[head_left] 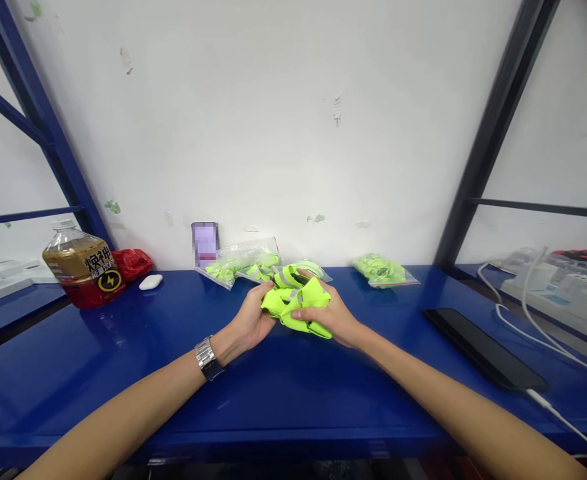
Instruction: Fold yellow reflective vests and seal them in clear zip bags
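Between my two hands is a bunched-up neon-yellow reflective vest [298, 303] with grey reflective bands, held above the blue tabletop. My left hand [254, 317] grips its left side, a metal-banded watch on the wrist. On the other side, my right hand [340, 317] has its thumb pressed over the front of the folded straps and its other fingers mostly hidden behind. Just beyond lie clear bags of similar neon-yellow straps [220, 270], partly covered by the vest and my hands. Another such bag [380, 269] rests farther right, near the wall.
A large drink bottle [83, 267] stands at left beside a red plastic bag [132, 264] and a white case [150, 282]. One phone [205, 243] leans on the wall; another phone [483, 347] lies right with a white cable. Blue posts frame the table [138, 373].
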The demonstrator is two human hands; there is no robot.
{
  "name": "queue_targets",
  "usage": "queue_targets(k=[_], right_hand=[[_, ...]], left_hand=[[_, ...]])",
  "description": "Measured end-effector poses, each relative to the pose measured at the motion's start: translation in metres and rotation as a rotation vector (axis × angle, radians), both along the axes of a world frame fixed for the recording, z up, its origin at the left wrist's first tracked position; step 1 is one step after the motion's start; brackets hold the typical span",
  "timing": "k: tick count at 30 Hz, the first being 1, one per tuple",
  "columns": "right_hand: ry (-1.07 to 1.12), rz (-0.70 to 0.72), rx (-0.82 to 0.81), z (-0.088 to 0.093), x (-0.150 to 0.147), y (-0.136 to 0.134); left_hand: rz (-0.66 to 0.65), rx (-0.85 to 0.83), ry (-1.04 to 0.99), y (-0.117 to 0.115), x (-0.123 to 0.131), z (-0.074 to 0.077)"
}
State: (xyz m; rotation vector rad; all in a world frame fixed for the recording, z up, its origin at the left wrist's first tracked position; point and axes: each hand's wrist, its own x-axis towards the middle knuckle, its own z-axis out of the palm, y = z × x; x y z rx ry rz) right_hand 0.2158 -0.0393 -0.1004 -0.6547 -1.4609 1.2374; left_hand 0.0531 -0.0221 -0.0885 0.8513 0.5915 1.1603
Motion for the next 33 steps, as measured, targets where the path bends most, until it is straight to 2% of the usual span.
queue_targets(k=[3, 6, 11, 16, 21, 25, 33], right_hand=[[0.066, 0.101, -0.112, -0.002, -0.001, -0.004], [0.118, 0.086, -0.141, -0.005, -0.005, -0.007], [0.18, 0.018, -0.17, -0.004, -0.008, -0.008], [0.159, 0.038, -0.209, -0.004, -0.004, -0.007], [0.161, 0.087, -0.224, -0.005, 0.0, -0.007], [0.169, 0.052, -0.218, -0.004, 0.002, -0.006], [0.168, 0.027, -0.203, -0.005, -0.001, -0.006]], left_hand=[[0.06, 0.082, 0.005, 0.001, 0.003, -0.006], [0.142, 0.146, 0.036, 0.003, 0.005, -0.011], [0.114, 0.138, 0.028, 0.0, 0.007, -0.015], [0.116, 0.14, 0.081, -0.004, 0.004, -0.018], [-0.019, 0.08, 0.195, -0.006, 0.002, -0.011], [-0.143, 0.069, 0.264, -0.004, 0.0, -0.005], [-0.327, 0.01, 0.264, 0.005, -0.011, -0.001]])
